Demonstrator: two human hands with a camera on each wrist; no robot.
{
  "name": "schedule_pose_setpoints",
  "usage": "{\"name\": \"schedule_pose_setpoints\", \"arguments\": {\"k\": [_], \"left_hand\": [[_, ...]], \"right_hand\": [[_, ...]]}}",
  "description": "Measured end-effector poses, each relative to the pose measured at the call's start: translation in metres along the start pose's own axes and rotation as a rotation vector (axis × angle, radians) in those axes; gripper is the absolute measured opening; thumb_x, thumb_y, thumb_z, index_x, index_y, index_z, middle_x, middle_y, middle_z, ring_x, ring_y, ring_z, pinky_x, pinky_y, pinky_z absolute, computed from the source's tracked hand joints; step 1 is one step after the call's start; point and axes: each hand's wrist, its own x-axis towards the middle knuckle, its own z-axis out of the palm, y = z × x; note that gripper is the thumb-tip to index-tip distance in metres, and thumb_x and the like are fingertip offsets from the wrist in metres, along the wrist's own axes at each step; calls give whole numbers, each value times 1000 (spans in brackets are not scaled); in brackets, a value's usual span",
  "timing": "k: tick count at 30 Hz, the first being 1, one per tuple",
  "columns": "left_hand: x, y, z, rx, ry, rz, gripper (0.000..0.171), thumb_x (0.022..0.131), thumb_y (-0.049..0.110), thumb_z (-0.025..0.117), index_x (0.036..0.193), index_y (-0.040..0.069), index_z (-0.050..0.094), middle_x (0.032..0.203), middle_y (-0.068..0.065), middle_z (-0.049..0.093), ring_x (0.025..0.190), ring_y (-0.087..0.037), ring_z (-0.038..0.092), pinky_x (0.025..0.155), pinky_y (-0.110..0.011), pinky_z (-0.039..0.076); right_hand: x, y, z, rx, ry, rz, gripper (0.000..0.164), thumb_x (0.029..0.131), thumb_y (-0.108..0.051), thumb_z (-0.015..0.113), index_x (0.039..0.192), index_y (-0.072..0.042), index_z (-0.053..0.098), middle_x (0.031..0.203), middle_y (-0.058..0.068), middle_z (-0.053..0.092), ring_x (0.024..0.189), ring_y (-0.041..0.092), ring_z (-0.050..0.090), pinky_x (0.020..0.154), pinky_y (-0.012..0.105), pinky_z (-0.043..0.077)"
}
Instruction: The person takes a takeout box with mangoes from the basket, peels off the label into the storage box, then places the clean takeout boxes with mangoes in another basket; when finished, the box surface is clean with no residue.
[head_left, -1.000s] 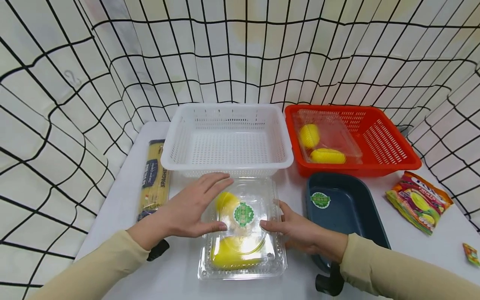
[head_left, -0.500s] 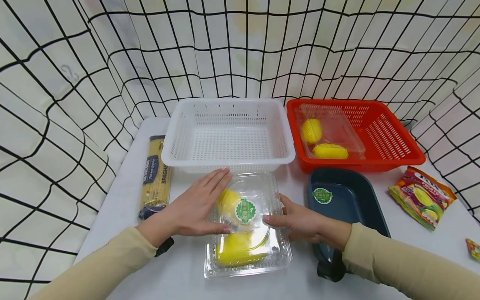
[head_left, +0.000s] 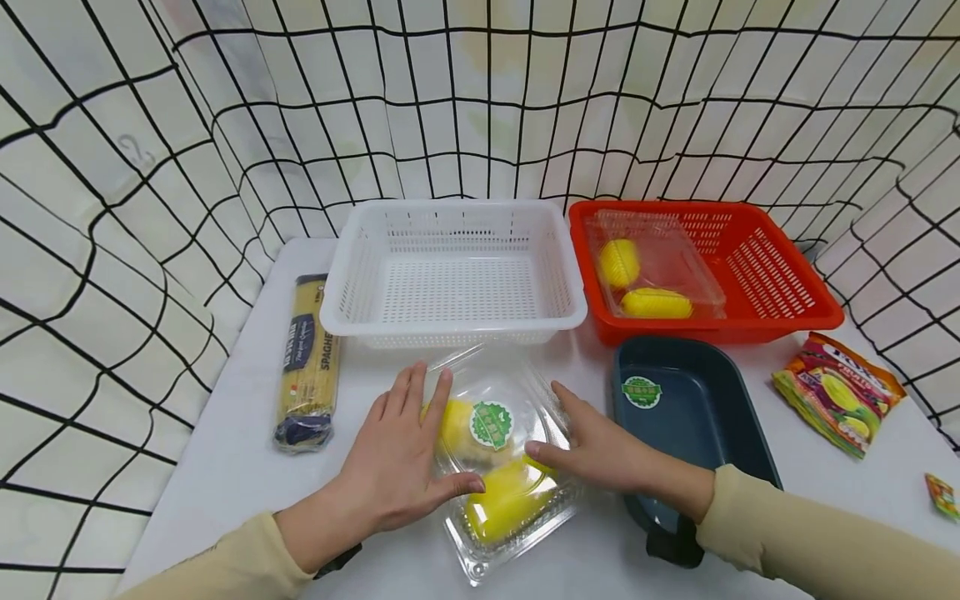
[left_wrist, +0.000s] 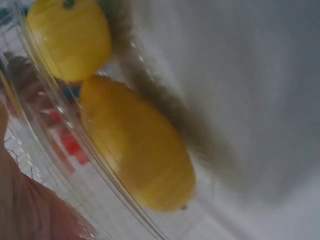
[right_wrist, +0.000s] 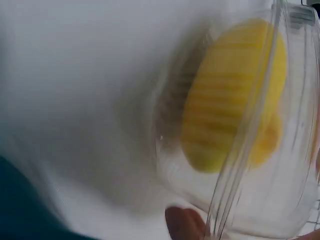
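Seemingly steadying clear plastic clamshell (head_left: 501,468), lower centre, with left hand (head_left: 396,467) spread and right hand (head_left: 600,446) pinching rim (right_wrist: 245,135); probably needs firmer left hold next.

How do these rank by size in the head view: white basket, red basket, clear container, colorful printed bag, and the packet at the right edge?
Largest to smallest:
1. White basket and red basket: too alike to rank.
2. Clear container, partly covered, though nearer the camera.
3. Colorful printed bag.
4. Packet.
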Motion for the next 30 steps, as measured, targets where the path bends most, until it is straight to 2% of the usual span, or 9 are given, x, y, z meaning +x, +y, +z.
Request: {"name": "schedule_pose_setpoints", "arguments": {"k": [6, 10, 14, 17, 19, 22, 25, 27, 30], "left_hand": [[-6, 20, -2, 123, -2, -96, 124, 79, 92, 47, 160, 0, 28, 156, -40, 33, 144, -53, 38, 109, -53, 45], [-5, 32, -2, 215, 13, -152, 127, 77, 95, 44, 158, -2, 32, 150, -41, 41, 137, -52, 45, 101, -49, 50], [-3, 41, -4, 319, 15, -164, 130, 76, 98, 36, 155, -4, 37, 142, -41, 49, 128, -50, 54, 92, -45, 53], [-3, 42, -9, 333, -11, -150, 134, 72, 101, 34, 155, -4, 37, 139, -41, 52, 123, -48, 57, 89, -44, 54], [-4, 38, -15, 293, -40, -132, 137, 69, 102, 37, 155, -4, 37, 138, -39, 52, 119, -47, 57, 88, -45, 53], [-4, 27, -27, 184, -86, -94, 140, 66, 101, 45, 155, -6, 35, 143, -35, 49, 118, -43, 56, 88, -47, 52], [-1, 10, -32, 53, -109, 3, 135, 70, 93, 56, 156, -9, 32, 154, -33, 41, 126, -44, 53, 95, -51, 51], [4, -1, -30, -33, -129, 86, 129, 76, 85, 61, 157, -9, 27, 162, -32, 29, 139, -47, 45, 108, -55, 46], [11, -14, -23, -145, -149, 192, 125, 82, 75, 66, 158, -11, 19, 167, -32, 13, 154, -49, 22, 123, -58, 29]], "right_hand": [[-14, -2, 8, -214, 53, -63, 127, 77, -65, 78, 162, 4, 13, 162, 27, 31, 144, 45, 40, 105, 66, 47], [-21, -5, 15, -391, 104, -96, 138, 67, -78, 76, 162, 2, 18, 166, 23, 28, 150, 45, 32, 110, 65, 42], [-26, -6, 23, -507, 124, -128, 145, 60, -87, 72, 161, 3, 20, 168, 23, 24, 154, 47, 25, 116, 66, 35], [-26, -6, 25, -534, 121, -129, 148, 59, -87, 73, 161, 5, 19, 169, 24, 19, 155, 49, 20, 118, 66, 32], [-25, -6, 24, -536, 101, -119, 149, 58, -86, 75, 161, 4, 17, 170, 24, 16, 156, 49, 17, 119, 66, 30], [-22, -7, 19, -541, 56, -107, 149, 58, -84, 76, 162, 3, 15, 171, 23, 13, 156, 49, 13, 120, 67, 28], [-18, -8, 12, -560, 7, -105, 150, 57, -83, 78, 163, 2, 14, 171, 21, 13, 158, 46, 12, 121, 66, 26], [-15, -9, 6, -575, -25, -114, 149, 57, -81, 79, 163, 1, 13, 172, 20, 12, 158, 44, 10, 123, 64, 24], [-9, -8, -2, -590, -67, -146, 149, 57, -79, 82, 163, 1, 12, 172, 20, 11, 159, 43, 8, 125, 61, 22]]}}
